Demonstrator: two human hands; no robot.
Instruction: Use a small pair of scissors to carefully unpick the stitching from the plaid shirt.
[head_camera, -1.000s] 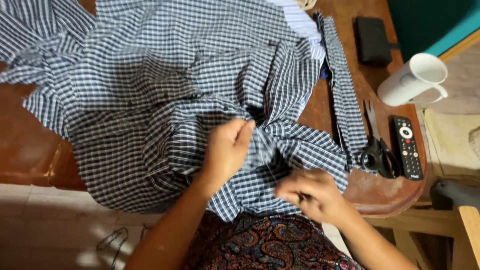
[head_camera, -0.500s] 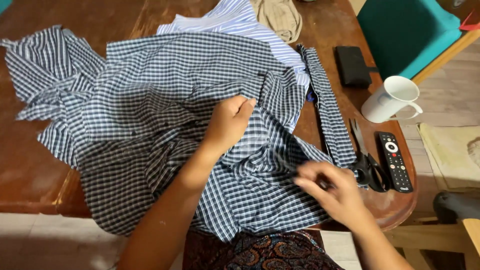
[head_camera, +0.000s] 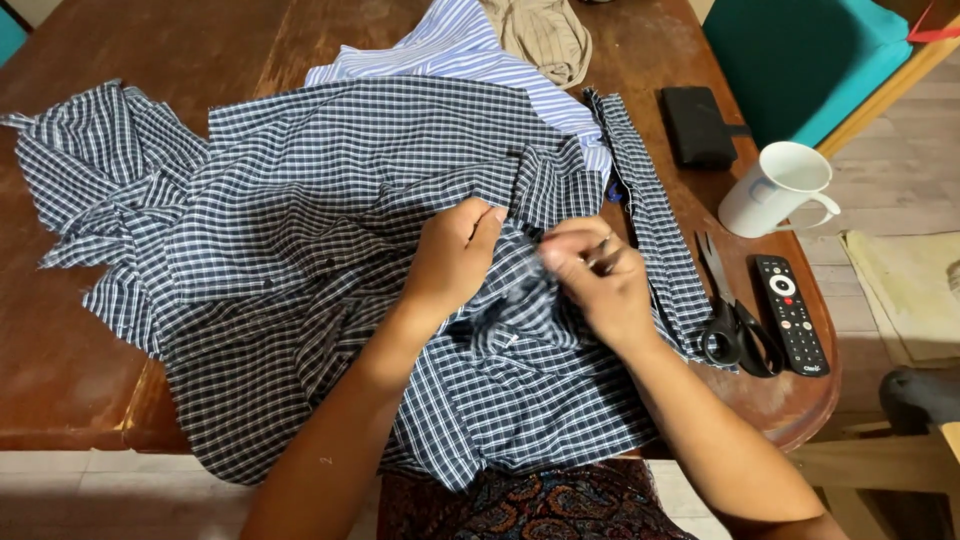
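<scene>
Navy-and-white checked cotton shirt (head_camera: 330, 250) lay spread, rumpled, over most of the brown wooden tabletop (head_camera: 60, 370), its lower part hanging off the near edge toward the person's patterned lap. Left hand (head_camera: 455, 255) was curled shut on a bunched fold near the shirt's middle, thumb up. Right hand (head_camera: 595, 275) was just beside it, fingertips pinched together on the same fold of checked cloth; whether it also held a small tool I could not tell. Both hands were close together, nearly touching. Progress, as a judgement: work on the fabric looked mid-way, not finished. A loose strip of the same checked fabric (head_camera: 650, 220) lay toward the right edge, so some cutting seemed already done; the shirt body was mostly whole and unfolded, so plenty was left. Black-handled steel scissors (head_camera: 735, 320) sat untouched by the right edge, a black remote control (head_camera: 790, 315) just beside them. White ceramic mug (head_camera: 775, 190) and a black flat case (head_camera: 695, 125) stood further back on the right. A blue-and-white striped garment (head_camera: 470, 55) and a beige cloth (head_camera: 545, 35) lay at the far edge.
</scene>
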